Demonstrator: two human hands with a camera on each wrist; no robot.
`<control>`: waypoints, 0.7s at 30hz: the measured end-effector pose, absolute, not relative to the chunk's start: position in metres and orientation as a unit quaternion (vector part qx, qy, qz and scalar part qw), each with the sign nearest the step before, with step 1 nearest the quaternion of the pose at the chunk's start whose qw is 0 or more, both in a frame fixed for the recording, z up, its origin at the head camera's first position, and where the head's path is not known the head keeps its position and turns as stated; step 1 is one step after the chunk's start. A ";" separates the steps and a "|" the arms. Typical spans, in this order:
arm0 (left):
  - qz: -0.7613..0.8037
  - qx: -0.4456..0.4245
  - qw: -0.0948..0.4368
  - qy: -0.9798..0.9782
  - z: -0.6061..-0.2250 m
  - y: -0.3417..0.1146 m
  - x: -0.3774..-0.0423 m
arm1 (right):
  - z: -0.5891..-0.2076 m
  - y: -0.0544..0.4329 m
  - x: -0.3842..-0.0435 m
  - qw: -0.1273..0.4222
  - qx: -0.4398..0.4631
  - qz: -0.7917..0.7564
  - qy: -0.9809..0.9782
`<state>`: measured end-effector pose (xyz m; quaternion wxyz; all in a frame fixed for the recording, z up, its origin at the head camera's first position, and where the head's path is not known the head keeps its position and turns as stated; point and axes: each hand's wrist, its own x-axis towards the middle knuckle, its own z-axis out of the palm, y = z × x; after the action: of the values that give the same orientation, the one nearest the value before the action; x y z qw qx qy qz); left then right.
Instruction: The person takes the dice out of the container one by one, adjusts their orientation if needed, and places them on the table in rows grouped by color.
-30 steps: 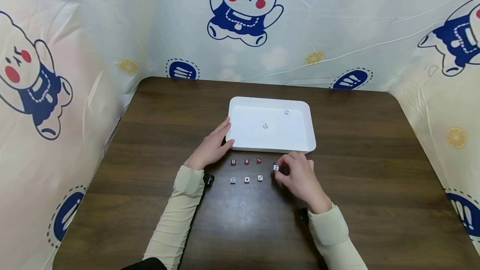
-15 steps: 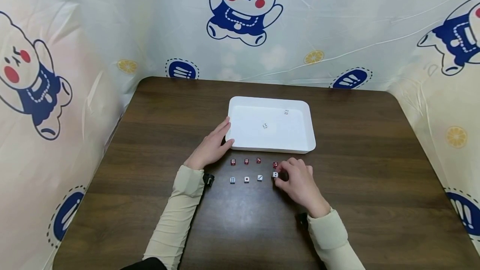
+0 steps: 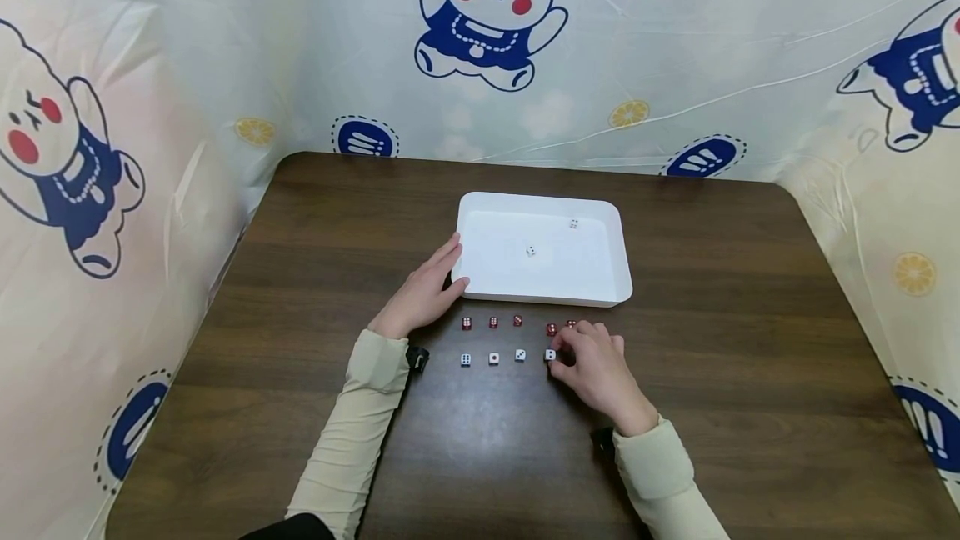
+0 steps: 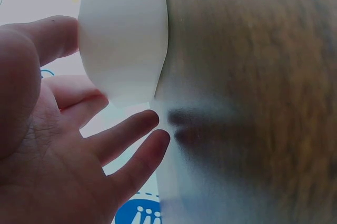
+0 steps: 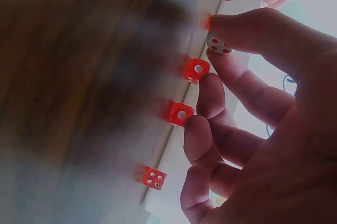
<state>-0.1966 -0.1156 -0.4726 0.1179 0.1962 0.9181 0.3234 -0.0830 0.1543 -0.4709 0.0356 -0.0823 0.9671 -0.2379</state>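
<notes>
In the head view my right hand pinches a white die between thumb and index finger, at the right end of a row of white dice. Red spots show on the held white die in the right wrist view. Just beyond it sit a red die and another, partly hidden red die. My left hand touches the near left corner of a white tray, fingers spread. The left wrist view shows thumb and fingertips against the tray wall.
Left of my right hand, red dice line the far row and white dice the near row. Inside the tray lie a white die and another white die. All rest on a brown wooden table, with a printed curtain around it.
My right hand has brought the white die toward me, from over the red row to the end of the white row. Red dice behind it have come into view. The left hand stays put.
</notes>
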 end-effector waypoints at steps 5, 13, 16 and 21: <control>0.322 0.195 0.120 0.918 -0.473 -0.116 -0.197 | -0.471 0.154 -0.083 0.042 -0.079 -0.237 0.967; 0.323 0.192 0.121 0.919 -0.473 -0.116 -0.197 | -0.471 0.152 -0.083 0.061 -0.067 -0.233 0.968; 0.323 0.190 0.122 0.919 -0.473 -0.116 -0.197 | -0.471 0.152 -0.084 0.066 -0.064 -0.231 0.969; 0.323 0.190 0.122 0.919 -0.473 -0.116 -0.197 | -0.472 0.151 -0.084 0.070 -0.061 -0.230 0.969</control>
<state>-0.1969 -0.1161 -0.4734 0.1219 0.1903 0.9188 0.3235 -0.0840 0.1512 -0.4722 0.0699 -0.0613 0.9687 -0.2300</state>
